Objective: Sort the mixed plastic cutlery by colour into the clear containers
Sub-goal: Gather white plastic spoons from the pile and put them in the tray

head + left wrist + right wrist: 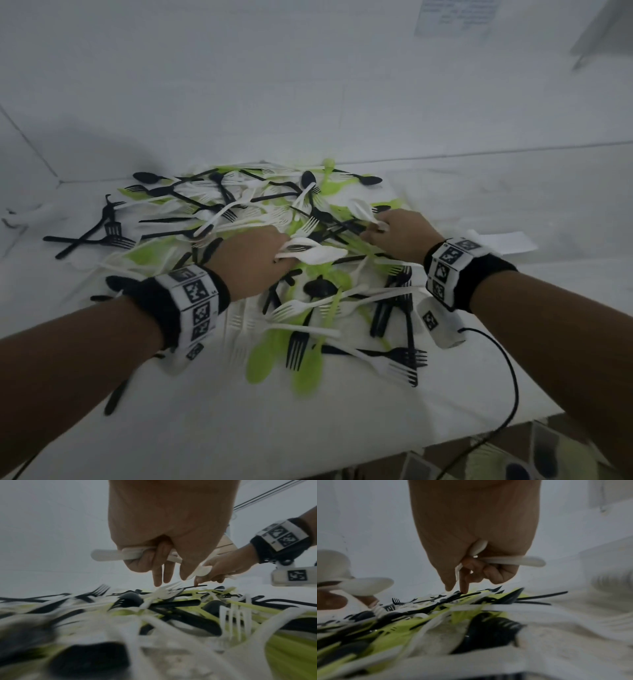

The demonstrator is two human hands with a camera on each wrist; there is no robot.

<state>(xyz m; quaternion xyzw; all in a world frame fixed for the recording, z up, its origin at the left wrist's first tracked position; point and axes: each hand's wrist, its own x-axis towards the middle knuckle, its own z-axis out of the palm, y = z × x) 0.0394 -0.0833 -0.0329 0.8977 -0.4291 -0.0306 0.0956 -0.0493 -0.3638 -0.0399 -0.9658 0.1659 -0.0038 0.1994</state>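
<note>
A mixed pile of black, white and lime-green plastic cutlery (274, 240) covers the white table (205, 428). My left hand (260, 253) is over the middle of the pile and grips a bunch of white cutlery (315, 251), seen as white handles (111, 555) in the left wrist view, while two straight fingers (158, 577) reach down toward a white fork (164, 591). My right hand (400, 229) hovers at the pile's right side and holds white spoons (513, 560), its forefinger (464, 585) touching a black piece (467, 595). No clear container is in view.
A white wall stands right behind the table. A black cable (507, 377) runs from my right wrist over the table's front edge. A paper slip (513, 240) lies at the right. Patterned floor (548, 455) shows below the table's front edge.
</note>
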